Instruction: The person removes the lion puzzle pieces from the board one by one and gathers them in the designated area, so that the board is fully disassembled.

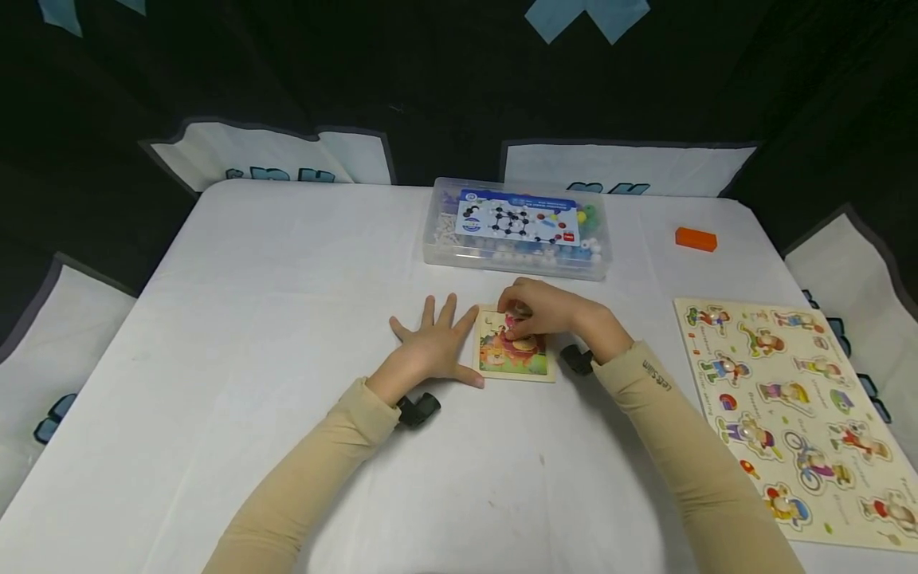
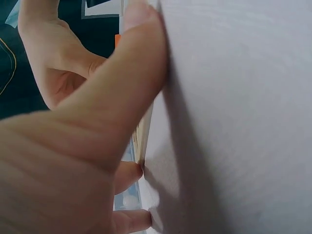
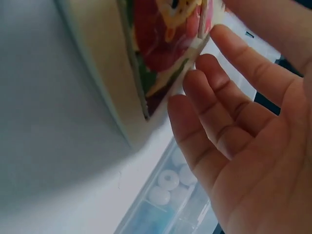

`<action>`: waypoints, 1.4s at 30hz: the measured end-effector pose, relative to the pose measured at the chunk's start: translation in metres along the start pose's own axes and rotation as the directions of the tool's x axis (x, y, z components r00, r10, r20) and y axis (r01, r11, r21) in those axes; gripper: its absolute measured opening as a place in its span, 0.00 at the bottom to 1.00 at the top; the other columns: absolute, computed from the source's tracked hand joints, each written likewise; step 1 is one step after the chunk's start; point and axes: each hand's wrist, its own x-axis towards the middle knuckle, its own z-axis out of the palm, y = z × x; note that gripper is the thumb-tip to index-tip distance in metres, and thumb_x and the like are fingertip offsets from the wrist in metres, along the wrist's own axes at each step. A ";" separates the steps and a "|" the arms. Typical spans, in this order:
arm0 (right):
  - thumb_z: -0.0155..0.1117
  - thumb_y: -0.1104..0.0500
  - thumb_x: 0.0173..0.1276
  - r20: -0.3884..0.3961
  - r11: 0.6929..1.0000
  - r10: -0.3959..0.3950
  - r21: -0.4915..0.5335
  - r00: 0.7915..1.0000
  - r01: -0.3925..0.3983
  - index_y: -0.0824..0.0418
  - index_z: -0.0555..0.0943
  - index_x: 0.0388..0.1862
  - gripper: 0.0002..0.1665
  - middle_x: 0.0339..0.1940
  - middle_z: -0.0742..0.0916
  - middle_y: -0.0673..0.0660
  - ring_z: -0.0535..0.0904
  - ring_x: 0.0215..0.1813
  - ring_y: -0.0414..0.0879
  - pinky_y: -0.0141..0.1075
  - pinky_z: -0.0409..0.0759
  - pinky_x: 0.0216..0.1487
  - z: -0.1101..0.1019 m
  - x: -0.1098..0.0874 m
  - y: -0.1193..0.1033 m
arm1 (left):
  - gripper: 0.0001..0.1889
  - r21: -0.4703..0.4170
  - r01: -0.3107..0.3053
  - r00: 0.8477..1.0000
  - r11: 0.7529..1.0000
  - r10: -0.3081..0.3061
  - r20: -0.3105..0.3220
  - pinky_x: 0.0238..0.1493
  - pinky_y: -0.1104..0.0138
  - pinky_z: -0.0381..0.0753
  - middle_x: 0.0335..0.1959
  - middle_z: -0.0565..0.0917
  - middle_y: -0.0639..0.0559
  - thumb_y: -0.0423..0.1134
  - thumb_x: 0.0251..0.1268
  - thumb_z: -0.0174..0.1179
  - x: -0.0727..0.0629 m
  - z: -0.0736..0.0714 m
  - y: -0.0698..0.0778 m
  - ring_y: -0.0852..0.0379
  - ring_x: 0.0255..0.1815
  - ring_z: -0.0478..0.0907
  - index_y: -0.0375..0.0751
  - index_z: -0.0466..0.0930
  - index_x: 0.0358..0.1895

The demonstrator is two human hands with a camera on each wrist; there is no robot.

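White desk (image 1: 251, 319): splayed left hand (image 1: 429, 351) touched left edge of puzzle board (image 1: 512, 363); right hand (image 1: 548, 308) pinched a piece (image 1: 511, 320) (fitting presumably underway, next requiring alignment).

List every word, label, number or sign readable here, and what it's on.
"Lets Slim": right sleeve; any apostrophe unclear.
Box label: print too small to read.
Large picture board: captions too small to read.
Small puzzle board: corner mark too small to read.
Blue background marks: partly hidden, unreadable.
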 end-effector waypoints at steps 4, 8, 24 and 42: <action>0.67 0.57 0.58 -0.028 1.000 0.013 0.005 1.000 -0.013 0.63 0.77 0.45 0.18 0.39 0.75 0.56 0.67 0.40 0.48 0.38 0.69 0.43 0.002 0.000 0.000 | 0.58 -0.002 -0.003 1.000 1.000 0.003 -0.005 0.47 0.27 0.40 0.72 0.37 0.42 0.69 0.36 0.63 0.000 0.000 -0.001 0.35 0.68 0.31 0.54 0.41 0.72; 0.67 0.59 0.58 -0.058 1.000 0.023 0.012 0.998 -0.022 0.64 0.77 0.43 0.16 0.39 0.75 0.56 0.67 0.39 0.48 0.38 0.69 0.42 0.004 0.000 0.000 | 0.58 -0.008 -0.007 1.000 1.000 0.007 -0.010 0.47 0.27 0.39 0.72 0.38 0.42 0.69 0.37 0.63 0.000 0.000 -0.001 0.35 0.68 0.31 0.54 0.42 0.72; 0.65 0.57 0.60 -0.246 0.996 -0.004 0.081 0.969 0.025 0.64 0.78 0.50 0.20 0.47 0.81 0.56 0.75 0.49 0.48 0.43 0.72 0.50 0.006 -0.027 0.010 | 0.59 -0.002 -0.005 1.000 1.000 0.005 -0.005 0.47 0.27 0.38 0.72 0.36 0.42 0.70 0.35 0.62 0.004 0.003 -0.003 0.35 0.68 0.29 0.55 0.40 0.72; 0.61 0.64 0.62 -0.437 0.947 0.102 0.318 0.894 0.047 0.69 0.74 0.55 0.22 0.50 0.80 0.63 0.74 0.49 0.54 0.48 0.70 0.50 0.007 -0.099 0.050 | 0.59 -0.032 -0.022 1.000 0.999 0.021 -0.015 0.45 0.26 0.36 0.72 0.37 0.40 0.69 0.35 0.64 0.004 0.005 -0.004 0.35 0.68 0.29 0.52 0.42 0.72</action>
